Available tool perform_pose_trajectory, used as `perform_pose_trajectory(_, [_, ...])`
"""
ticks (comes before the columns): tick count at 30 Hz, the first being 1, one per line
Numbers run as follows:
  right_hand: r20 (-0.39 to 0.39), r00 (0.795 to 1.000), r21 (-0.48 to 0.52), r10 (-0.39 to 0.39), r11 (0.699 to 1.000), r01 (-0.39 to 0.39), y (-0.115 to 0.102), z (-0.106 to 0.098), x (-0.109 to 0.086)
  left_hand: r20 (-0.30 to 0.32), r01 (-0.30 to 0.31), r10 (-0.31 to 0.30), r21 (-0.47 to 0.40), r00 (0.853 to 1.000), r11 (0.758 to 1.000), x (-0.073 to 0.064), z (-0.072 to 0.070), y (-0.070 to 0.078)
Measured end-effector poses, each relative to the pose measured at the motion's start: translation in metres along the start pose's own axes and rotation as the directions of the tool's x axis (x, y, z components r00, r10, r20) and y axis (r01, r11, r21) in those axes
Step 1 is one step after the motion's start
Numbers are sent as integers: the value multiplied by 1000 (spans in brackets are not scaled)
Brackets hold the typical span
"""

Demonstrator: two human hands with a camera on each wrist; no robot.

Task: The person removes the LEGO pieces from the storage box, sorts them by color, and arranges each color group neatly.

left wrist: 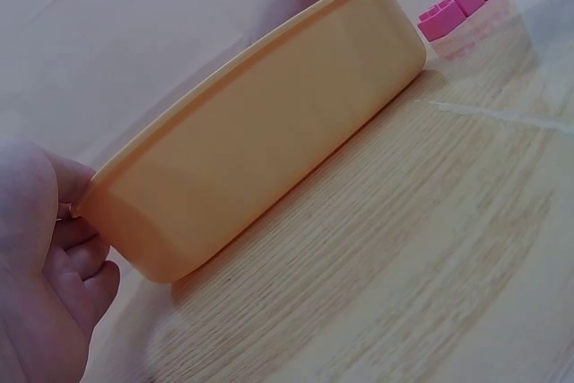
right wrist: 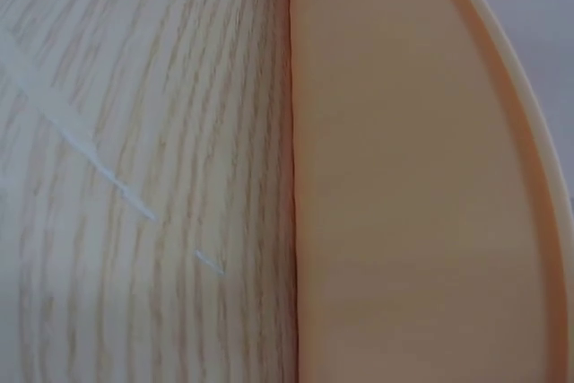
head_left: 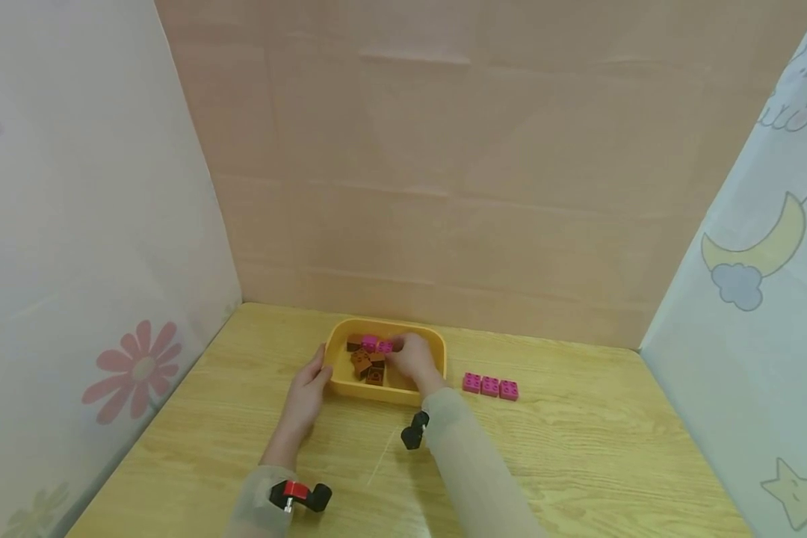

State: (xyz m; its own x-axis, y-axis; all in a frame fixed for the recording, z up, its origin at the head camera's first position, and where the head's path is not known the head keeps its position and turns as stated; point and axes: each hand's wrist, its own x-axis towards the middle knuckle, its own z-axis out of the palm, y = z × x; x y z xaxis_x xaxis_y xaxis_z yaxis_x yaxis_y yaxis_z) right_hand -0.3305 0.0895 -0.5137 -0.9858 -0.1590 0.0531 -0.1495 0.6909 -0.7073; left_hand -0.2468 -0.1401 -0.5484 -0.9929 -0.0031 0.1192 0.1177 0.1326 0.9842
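A yellow-orange plastic bin [head_left: 403, 394] stands on the table with several brown and orange toy bricks [head_left: 362, 363] inside. Its left end is held by my left hand [head_left: 307, 385]; in the left wrist view that hand [left wrist: 45, 257] has the thumb at the rim and the other fingers curled against the outer wall. Reaching over the front wall, my right hand [head_left: 413, 359] pinches a pink toy brick [head_left: 385, 347] inside the bin. Another pink brick [head_left: 369, 343] lies just left of it. The right wrist view shows only the bin's outer wall [right wrist: 413, 177] and tabletop, not the hand.
Three pink bricks [head_left: 489, 385] sit in a row on the wooden table [head_left: 578, 448], right of the bin. A beige back wall [head_left: 444, 187] rises behind, and patterned sheets [head_left: 107, 224] flank both sides. A thin pale strip [left wrist: 493, 114] lies on the tabletop in front.
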Motion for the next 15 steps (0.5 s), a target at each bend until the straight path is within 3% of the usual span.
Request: perform_pose_trajectory(15, [14, 1000, -69, 20, 997, -19, -3, -7, -2, 4, -8, 8, 0, 1000, 1000, 0, 0, 0])
